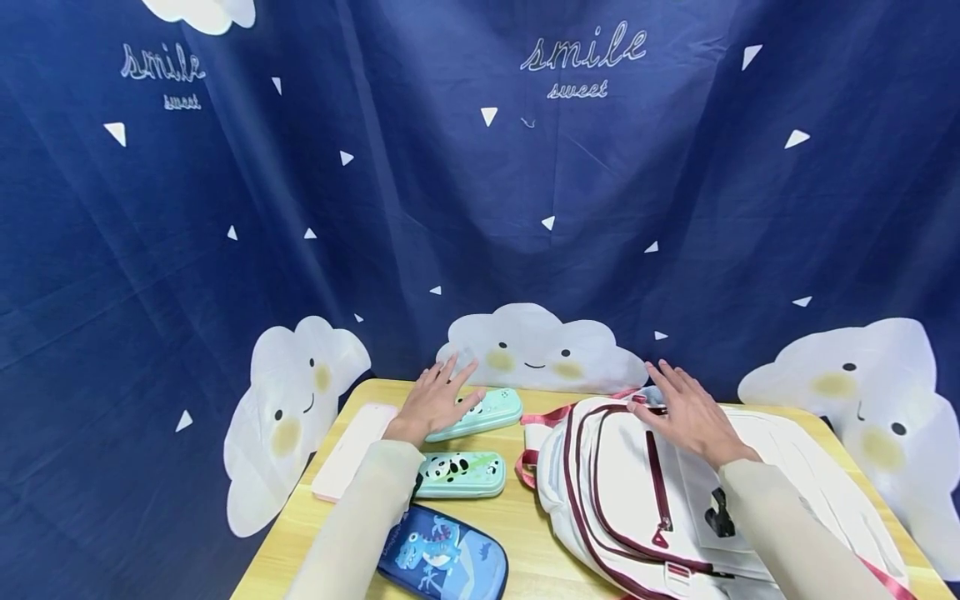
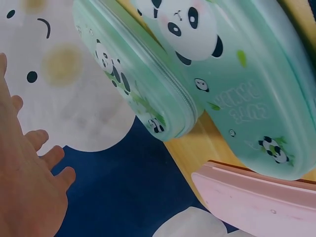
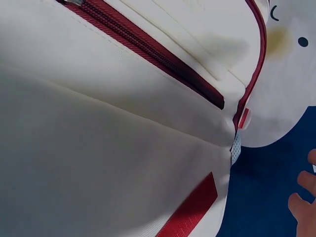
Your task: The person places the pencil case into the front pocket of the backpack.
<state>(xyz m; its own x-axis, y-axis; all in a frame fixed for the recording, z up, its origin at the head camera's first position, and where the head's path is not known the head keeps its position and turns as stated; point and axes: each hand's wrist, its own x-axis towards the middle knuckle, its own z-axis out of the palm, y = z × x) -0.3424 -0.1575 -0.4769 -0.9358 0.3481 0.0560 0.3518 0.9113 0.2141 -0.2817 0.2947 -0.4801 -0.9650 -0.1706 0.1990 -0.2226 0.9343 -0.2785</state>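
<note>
My left hand (image 1: 435, 402) is held with its fingers spread over the far left of the table, overlapping a mint-green panda pencil case (image 1: 491, 410). Nothing is in its grip, and in the left wrist view the hand (image 2: 32, 173) shows at the left edge. A second mint panda case (image 1: 468, 473) lies nearer, beside my left sleeve. Over the upper part of a white backpack (image 1: 622, 467) with dark red trim is my right hand (image 1: 692, 417), fingers straight and holding nothing. Only its fingertips (image 3: 306, 182) enter the right wrist view, past the backpack's edge.
A pale pink case (image 1: 356, 446) lies along the table's left side. Closer in, a dark blue dinosaur pencil case (image 1: 446, 554) is partly covered by my left sleeve. Behind the wooden table (image 1: 525, 542) hangs a blue curtain (image 1: 480, 208) with smiling clouds.
</note>
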